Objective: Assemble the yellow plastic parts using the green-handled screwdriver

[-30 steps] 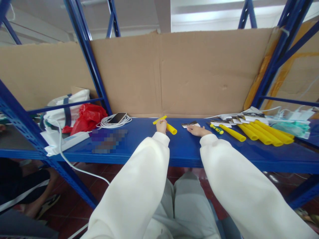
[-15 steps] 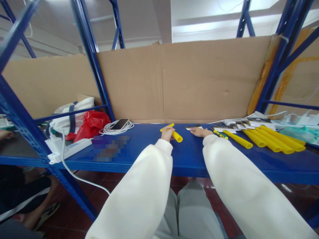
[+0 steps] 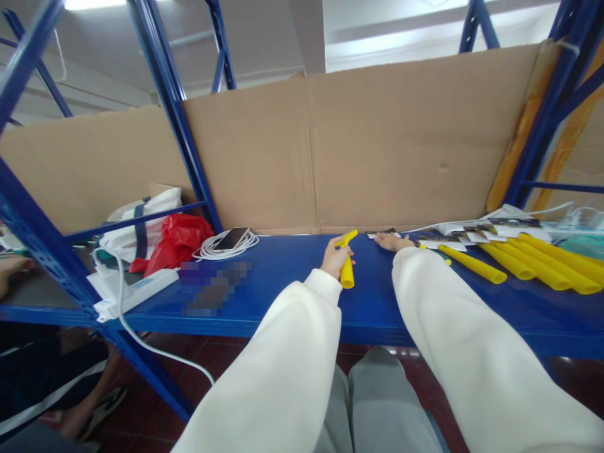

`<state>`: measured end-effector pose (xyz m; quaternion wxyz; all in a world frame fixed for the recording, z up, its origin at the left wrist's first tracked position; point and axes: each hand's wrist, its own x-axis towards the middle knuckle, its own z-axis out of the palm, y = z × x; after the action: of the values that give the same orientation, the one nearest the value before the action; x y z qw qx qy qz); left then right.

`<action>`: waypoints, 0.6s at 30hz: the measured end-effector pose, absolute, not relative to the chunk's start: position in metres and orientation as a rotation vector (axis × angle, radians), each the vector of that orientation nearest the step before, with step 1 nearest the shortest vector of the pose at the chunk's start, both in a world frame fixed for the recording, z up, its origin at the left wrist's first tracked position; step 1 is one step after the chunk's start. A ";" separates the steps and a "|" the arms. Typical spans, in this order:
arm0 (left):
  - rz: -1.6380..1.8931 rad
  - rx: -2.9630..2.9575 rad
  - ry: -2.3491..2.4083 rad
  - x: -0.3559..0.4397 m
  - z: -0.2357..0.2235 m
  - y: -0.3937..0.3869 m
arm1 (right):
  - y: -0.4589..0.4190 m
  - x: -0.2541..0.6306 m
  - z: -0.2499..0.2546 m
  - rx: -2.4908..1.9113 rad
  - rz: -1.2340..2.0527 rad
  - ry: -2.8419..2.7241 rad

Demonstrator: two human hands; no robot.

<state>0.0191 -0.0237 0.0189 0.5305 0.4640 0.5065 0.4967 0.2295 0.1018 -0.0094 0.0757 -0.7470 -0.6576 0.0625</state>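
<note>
Yellow tube (image 3: pixel 347 277) clamped in your left hand (image 3: pixel 334 258); slack grip could drop it. Right hand (image 3: pixel 392 242) at card (image 3: pixel 379 233): can't tell grip.

One head-worn view: we look from above the lap (image 3: pixel 377 396), just back from the front edge of the bench (image 3: pixel 283 283), facing forward and down across it to the cardboard panel (image 3: pixel 406 145) at its back edge. Wide take: ceiling (image 3: pixel 268 38) on top, floor (image 3: pixel 158 368) below. Nearest to us, the white sleeves (image 3: pixel 285 358) loom large; left hand (image 3: pixel 336 257) and right hand (image 3: pixel 391 241) sit farther off, small. We get the bench's left front corner; its right end runs out of frame.
</note>
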 end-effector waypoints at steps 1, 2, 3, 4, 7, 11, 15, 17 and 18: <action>1.176 1.115 1.209 0.019 0.020 -0.025 | 0.102 0.230 -0.009 -2.218 0.178 -1.948; 1.170 1.122 1.209 0.019 0.020 -0.026 | 0.101 0.230 -0.008 -2.192 0.158 -1.924; 1.166 1.126 1.209 0.019 0.020 -0.027 | 0.101 0.230 -0.008 -2.168 0.130 -1.901; 1.165 1.126 1.210 0.019 0.021 -0.028 | 0.100 0.230 -0.007 -2.152 0.101 -1.883; 1.157 1.119 1.211 0.018 0.021 -0.028 | 0.097 0.231 -0.006 -2.155 0.065 -1.877; 1.123 1.125 1.209 0.017 0.020 -0.027 | 0.092 0.232 -0.007 -2.225 0.154 -1.933; 1.107 1.129 1.205 0.017 0.020 -0.027 | 0.092 0.230 -0.007 -2.209 0.162 -1.964; 1.102 1.129 1.206 0.017 0.020 -0.027 | 0.092 0.229 -0.007 -2.196 0.162 -1.967; 1.101 1.127 1.209 0.017 0.020 -0.027 | 0.093 0.229 -0.008 -2.192 0.162 -1.961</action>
<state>0.0168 -0.0272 0.0203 0.5461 0.4754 0.5100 0.4645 0.2292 0.0925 -0.0077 0.0976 -0.7406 -0.6626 0.0548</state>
